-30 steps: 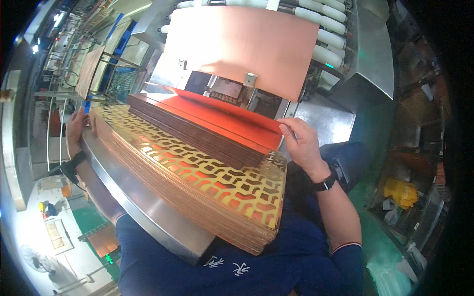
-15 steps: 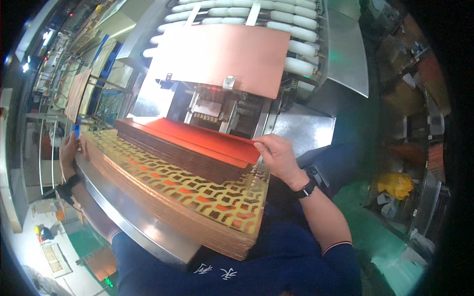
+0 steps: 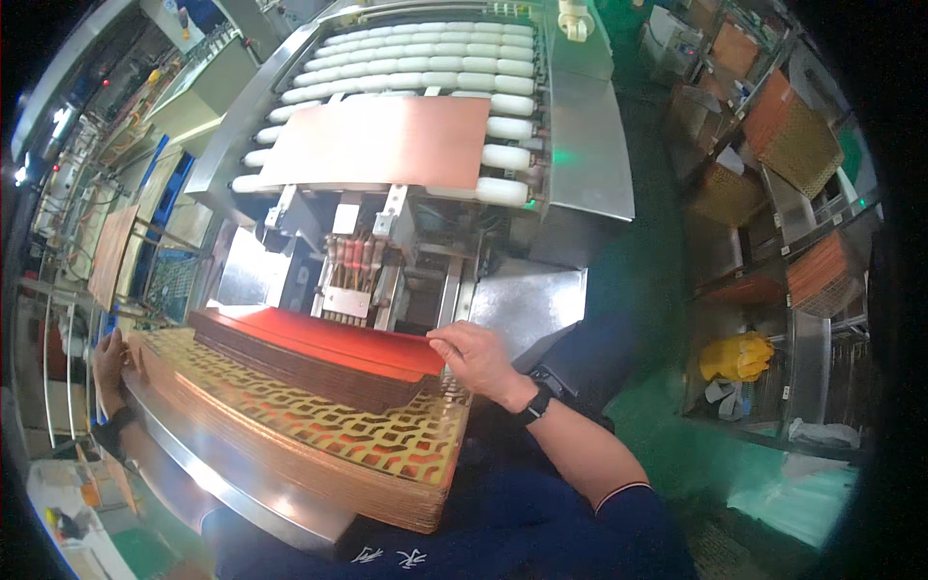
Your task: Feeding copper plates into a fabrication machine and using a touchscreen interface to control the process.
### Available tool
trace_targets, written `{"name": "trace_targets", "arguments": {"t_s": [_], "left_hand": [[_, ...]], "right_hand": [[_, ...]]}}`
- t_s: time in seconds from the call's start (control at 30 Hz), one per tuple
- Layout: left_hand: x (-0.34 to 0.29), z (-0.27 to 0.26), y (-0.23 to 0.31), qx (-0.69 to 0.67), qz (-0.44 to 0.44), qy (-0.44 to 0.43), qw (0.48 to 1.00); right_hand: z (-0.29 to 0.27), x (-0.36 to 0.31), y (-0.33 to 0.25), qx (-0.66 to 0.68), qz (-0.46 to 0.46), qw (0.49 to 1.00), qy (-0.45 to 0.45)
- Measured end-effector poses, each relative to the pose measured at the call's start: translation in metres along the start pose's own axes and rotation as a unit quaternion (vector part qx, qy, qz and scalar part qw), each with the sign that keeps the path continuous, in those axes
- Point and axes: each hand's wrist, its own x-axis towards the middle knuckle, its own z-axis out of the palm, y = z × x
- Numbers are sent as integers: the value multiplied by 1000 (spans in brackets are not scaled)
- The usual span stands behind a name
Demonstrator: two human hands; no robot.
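Observation:
A thick pile of copper-edged sheets [image 3: 280, 440] lies before me, its top face a yellow perforated pattern. On it rests a smaller stack of dark-edged boards [image 3: 300, 369], topped by an orange-red sheet [image 3: 338, 340]. My right hand [image 3: 476, 360] pinches the right end of that sheet between thumb and fingers. At the pile's far left end is my left hand [image 3: 109, 372], fingers raised beside the edge and holding nothing visible. A flat copper sheet [image 3: 382, 140] lies on the machine ahead, out of reach of both hands.
White rollers [image 3: 425, 63] run across the machine bed, with a metal mechanism [image 3: 353, 271] at its near end. A steel edge [image 3: 242, 493] borders the pile on my side. Shelving at right holds copper-coloured panels [image 3: 793, 135] and a yellow bundle [image 3: 737, 358].
The view has shifted, showing more of the rollers. The copper sheet lies farther onto the rollers, away from me. My right hand stays at the orange-red sheet's end.

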Motion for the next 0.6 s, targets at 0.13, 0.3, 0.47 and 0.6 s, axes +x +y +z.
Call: {"name": "trace_targets", "arguments": {"t_s": [0.13, 0.3, 0.47, 0.6], "left_hand": [[-9, 23, 13, 4, -21, 19, 1000], [-12, 30, 12, 2, 32, 44, 999], [2, 16, -3, -9, 24, 25, 999], [10, 12, -17, 0, 31, 37, 999]], "right_hand": [[0, -3, 1, 3, 7, 1000, 2], [0, -3, 2, -1, 6, 1000, -14], [1, -1, 2, 0, -14, 1000, 3], [-1, -2, 2, -2, 1, 1000, -12]]}}
